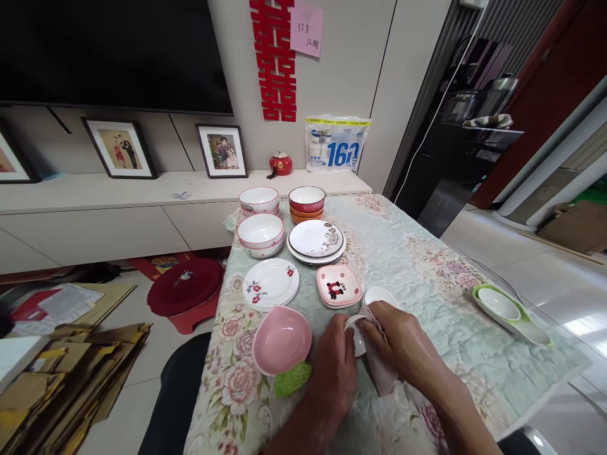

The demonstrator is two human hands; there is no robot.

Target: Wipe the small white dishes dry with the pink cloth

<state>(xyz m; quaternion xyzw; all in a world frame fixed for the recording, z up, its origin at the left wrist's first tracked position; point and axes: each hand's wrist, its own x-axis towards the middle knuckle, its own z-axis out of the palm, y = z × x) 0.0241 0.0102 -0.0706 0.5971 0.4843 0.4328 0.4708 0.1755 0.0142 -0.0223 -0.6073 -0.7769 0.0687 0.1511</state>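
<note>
My left hand (pixel 337 360) grips a small white dish (pixel 359 341) by its edge, low in the middle of the head view. On the dish's right side, my right hand (pixel 403 335) pinches a pale cloth (pixel 380 373) against the rim; the cloth hangs down below the fingers. Just behind my hands are small white bowls (pixel 379 296), partly covered by the right hand. A pink square cat dish (pixel 338 284) lies behind my left hand. To the left rests a pink peach-shaped bowl (pixel 281 340) with a green leaf.
White flowered plates (pixel 272 283), brown-patterned plates (pixel 316 239), red-rimmed bowls (pixel 260 230) and a red bowl stack (pixel 307 201) stand farther back on the flowered tablecloth (pixel 393 246). A green-edged dish (pixel 515 316) lies at the right. A red stool (pixel 186 287) is left of the table.
</note>
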